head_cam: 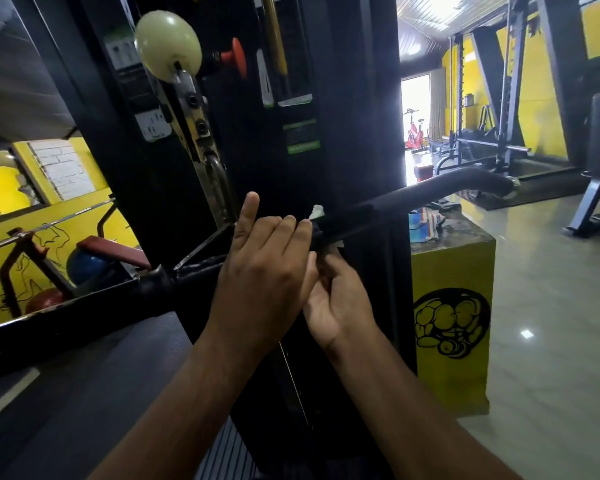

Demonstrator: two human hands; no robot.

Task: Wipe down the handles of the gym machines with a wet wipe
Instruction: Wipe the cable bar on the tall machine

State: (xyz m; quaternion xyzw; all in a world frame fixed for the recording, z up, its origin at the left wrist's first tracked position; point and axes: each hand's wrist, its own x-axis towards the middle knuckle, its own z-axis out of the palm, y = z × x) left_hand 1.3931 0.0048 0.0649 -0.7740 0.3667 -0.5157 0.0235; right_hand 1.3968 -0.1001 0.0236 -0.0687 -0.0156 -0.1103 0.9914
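A long black pull-down bar (413, 199) runs from lower left up to its bent right end. A white wet wipe (316, 212) is wrapped on the bar's grip, with small bits showing above and below the bar. My left hand (264, 268) lies over the bar on the wipe, fingers curled over it and the index finger sticking up. My right hand (336, 303) comes from underneath, its fingers curled up against the wipe's lower edge and the bar. Most of the wipe is hidden by my hands.
Behind the bar stands the black weight-stack tower (302, 133) with a pale round ball stop (168, 45) and a chain link. A yellow box (451, 306) with cloths on top sits at the right. More racks and machines (506, 133) stand across the shiny floor.
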